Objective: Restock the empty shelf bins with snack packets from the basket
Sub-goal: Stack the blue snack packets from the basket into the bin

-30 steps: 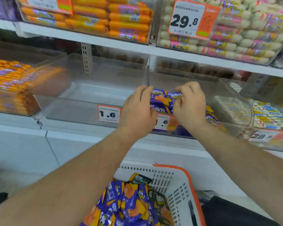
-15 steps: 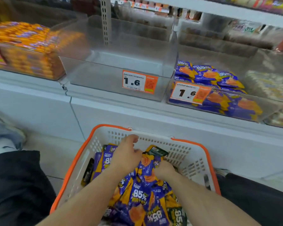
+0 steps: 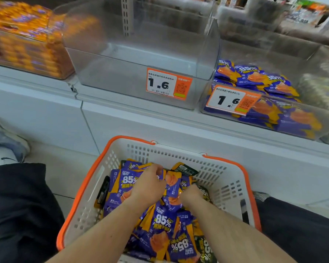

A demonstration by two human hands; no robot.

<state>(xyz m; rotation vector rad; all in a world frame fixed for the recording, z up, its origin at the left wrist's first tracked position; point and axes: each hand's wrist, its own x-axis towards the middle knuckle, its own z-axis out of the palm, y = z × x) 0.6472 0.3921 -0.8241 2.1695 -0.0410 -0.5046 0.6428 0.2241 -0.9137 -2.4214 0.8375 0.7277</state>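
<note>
Left hand [image 3: 147,186]: fingers curled, gripping purple-and-orange foil snack packets [image 3: 162,227] marked "85%". Right hand [image 3: 191,195]: curled into the same pile; its hold could not be made out. Packets: flat rectangular pouches, heaped in the white perforated plastic basket with orange rim [image 3: 234,185], long axes pointing every way. Clear plastic shelf bin with "1.6" tag [image 3: 122,73]: empty, above the basket. Right neighbouring clear bin [image 3: 311,128]: partly stocked with like packets.

- The fingertips of the right hand [image 3: 191,194] are buried among the snack packets [image 3: 162,223].
- The basket [image 3: 226,179] is cut off by the bottom edge.
- The orange packets [image 3: 21,40] at upper left are blurred.
</note>
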